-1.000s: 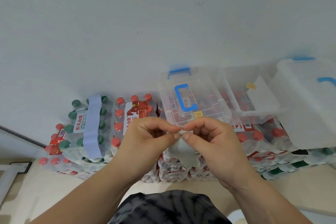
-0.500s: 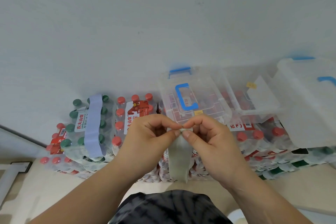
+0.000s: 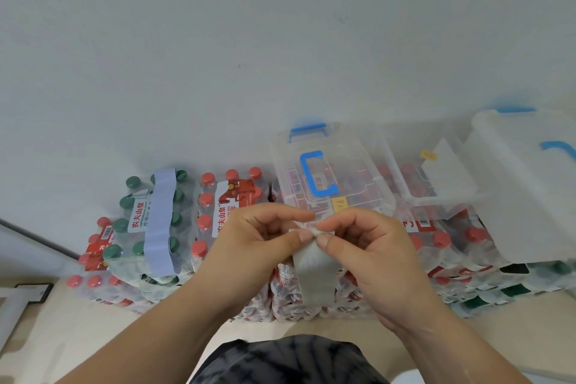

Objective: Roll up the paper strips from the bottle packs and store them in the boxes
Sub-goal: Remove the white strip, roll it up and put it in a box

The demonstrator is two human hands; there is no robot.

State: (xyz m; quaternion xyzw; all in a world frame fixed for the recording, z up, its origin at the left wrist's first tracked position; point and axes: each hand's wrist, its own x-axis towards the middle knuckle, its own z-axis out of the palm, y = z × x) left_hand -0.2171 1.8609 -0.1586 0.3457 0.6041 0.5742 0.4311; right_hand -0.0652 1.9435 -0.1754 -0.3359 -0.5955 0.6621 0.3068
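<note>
Frame center: left hand and right hand both pinch the top end of a grey paper strip, rest hanging down. Closed clear box just above, on bottle packs; another strip wraps the left pack.

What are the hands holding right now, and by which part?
Left hand and right hand pinch the paper strip at its top end; the rest hangs down.
</note>
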